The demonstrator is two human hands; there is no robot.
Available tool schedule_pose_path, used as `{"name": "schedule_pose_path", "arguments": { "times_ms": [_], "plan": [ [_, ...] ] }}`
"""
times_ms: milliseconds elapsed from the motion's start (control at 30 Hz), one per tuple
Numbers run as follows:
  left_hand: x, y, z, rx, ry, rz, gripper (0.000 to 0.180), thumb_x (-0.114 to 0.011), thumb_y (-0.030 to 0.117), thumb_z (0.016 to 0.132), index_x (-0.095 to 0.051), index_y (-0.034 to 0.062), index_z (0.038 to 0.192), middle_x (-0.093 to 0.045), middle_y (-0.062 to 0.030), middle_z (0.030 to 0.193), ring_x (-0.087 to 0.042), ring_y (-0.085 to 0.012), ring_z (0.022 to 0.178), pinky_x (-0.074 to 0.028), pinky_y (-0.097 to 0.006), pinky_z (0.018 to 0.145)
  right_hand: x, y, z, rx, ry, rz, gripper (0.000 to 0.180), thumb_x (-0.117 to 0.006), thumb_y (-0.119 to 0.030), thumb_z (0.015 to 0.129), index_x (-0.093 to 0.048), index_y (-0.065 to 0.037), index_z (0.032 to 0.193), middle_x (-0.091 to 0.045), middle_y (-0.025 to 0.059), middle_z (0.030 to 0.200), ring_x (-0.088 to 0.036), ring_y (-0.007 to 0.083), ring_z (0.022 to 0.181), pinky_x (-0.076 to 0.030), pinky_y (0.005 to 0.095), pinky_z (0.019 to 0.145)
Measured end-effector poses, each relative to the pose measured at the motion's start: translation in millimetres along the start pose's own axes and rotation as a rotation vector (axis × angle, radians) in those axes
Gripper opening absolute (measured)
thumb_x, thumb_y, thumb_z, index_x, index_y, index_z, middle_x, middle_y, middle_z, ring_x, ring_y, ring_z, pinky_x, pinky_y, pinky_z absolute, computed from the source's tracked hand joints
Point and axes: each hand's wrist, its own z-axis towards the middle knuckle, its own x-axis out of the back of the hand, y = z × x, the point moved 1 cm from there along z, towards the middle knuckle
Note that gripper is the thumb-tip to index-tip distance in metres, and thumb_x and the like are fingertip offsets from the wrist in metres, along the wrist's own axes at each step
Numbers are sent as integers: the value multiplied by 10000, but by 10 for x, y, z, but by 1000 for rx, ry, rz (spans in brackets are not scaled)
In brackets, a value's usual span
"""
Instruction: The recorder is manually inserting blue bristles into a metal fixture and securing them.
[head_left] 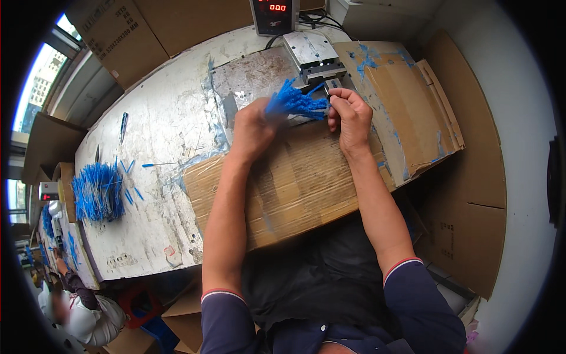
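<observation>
My left hand point(254, 127) is closed round a bundle of thin blue bristly wire brushes point(298, 101), whose blue ends fan out toward my right hand. My right hand point(352, 115) is pinched, thumb against forefinger, beside the front of a small metal machine point(312, 52). Whatever lies between those fingertips is too small or too hidden to make out. The tips of the bundle reach almost to the right fingers. Under both wrists lies a flat piece of cardboard point(277, 189) on the worktable.
A big pile of blue brushes point(97, 192) lies at the table's left, with a few loose ones and a pen point(124, 127) nearby. Behind the machine stands a red-digit display box point(275, 16). Cardboard point(407, 100) covers the right side. Another person point(88, 312) sits at lower left.
</observation>
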Motion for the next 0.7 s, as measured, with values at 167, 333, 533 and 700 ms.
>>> {"name": "schedule_pose_path", "arguments": {
  "times_ms": [167,333,533,700],
  "plan": [
    [31,-51,5,-103,50,33,166,-771,42,793,-690,48,938,-666,-131,826,-646,-282,751,-517,-366,707,-3,-14,1,18,32,12,217,-659,-104,879,-638,1,1067,-595,3,673,-507,63,492,-370,209,420],
    [82,-42,-1,-208,79,110,169,-747,14,740,-656,42,880,-614,-150,804,-623,-360,746,-504,-421,677,-13,-12,-2,15,44,32,224,-671,-109,870,-633,-7,1066,-599,-1,675,-512,61,494,-372,210,420],
    [31,-49,-6,-165,70,136,174,-697,-33,724,-662,38,880,-619,-149,814,-633,-364,768,-504,-419,681,22,1,12,7,28,34,220,-671,-107,870,-635,-8,1064,-604,0,671,-518,58,494,-379,204,425],
    [25,-63,-4,-97,60,30,193,-694,-33,747,-682,35,927,-646,-155,849,-645,-360,790,-513,-395,702,6,6,12,10,20,20,214,-665,-103,875,-636,-4,1063,-610,1,677,-523,56,499,-383,201,427]
  ]
}}
